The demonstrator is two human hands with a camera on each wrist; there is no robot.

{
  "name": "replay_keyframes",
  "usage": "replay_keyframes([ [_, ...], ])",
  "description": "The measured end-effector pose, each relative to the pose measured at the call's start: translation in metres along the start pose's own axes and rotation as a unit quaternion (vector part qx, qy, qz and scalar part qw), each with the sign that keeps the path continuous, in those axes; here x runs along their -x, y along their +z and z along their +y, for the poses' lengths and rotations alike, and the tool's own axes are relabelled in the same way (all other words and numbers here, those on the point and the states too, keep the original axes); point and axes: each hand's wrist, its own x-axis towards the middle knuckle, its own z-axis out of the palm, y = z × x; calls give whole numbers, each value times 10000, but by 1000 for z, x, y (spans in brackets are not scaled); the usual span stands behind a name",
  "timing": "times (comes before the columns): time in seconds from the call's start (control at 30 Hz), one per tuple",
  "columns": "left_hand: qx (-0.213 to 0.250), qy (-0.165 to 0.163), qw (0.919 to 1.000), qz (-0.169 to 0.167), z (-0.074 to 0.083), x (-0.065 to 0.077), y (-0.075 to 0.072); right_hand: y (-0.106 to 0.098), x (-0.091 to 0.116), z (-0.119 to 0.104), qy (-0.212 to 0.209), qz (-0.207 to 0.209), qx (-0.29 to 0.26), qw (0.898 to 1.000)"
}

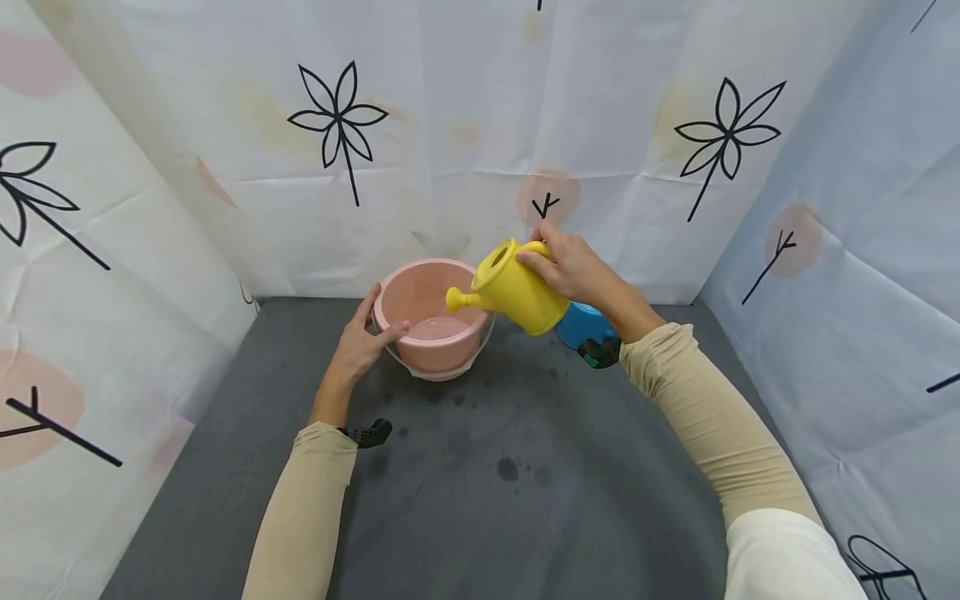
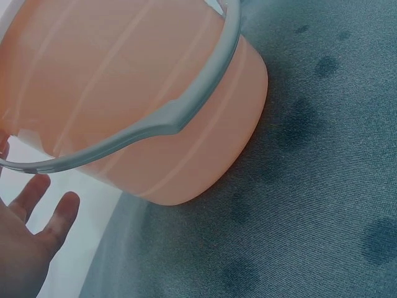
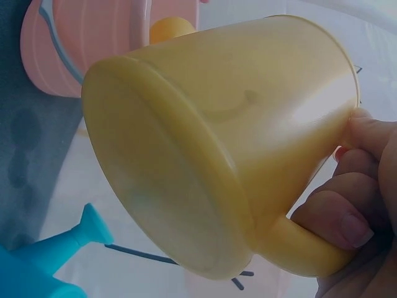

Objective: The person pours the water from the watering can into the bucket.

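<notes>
My right hand [image 1: 566, 262] grips the handle of a yellow watering can [image 1: 525, 292], held in the air and tipped left. Its spout rose points into a pink bucket [image 1: 438, 358], with a faint trickle below it and some water in the bottom. My left hand [image 1: 360, 342] holds the bucket's left rim, the thumb over the edge and a finger along the outer side. In the left wrist view, other fingers [image 2: 59, 220] of that hand stand off the wall, near the hanging bucket handle [image 2: 180, 115]. The right wrist view shows the can's base and curled fingers [image 3: 335, 217].
A blue watering can [image 1: 581, 323] stands on the dark grey table [image 1: 570, 483], partly behind the right wrist. Dark wet spots dot the cloth in front of the bucket. White printed curtains [image 1: 450, 125] rise close behind and on both sides.
</notes>
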Motion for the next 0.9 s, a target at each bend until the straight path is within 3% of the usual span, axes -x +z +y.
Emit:
replay_keyframes([
  [0.2,10,97,9999,99,-12,-3,3,1,0,1,2,-24,60,10000],
  [0.57,-9,-4,10000,34,-12,-7,1,-1,0,-1,83,-51,20,10000],
  [0.9,44,162,9998,112,-10,-3,3,-1,-1,-1,68,-63,34,10000],
])
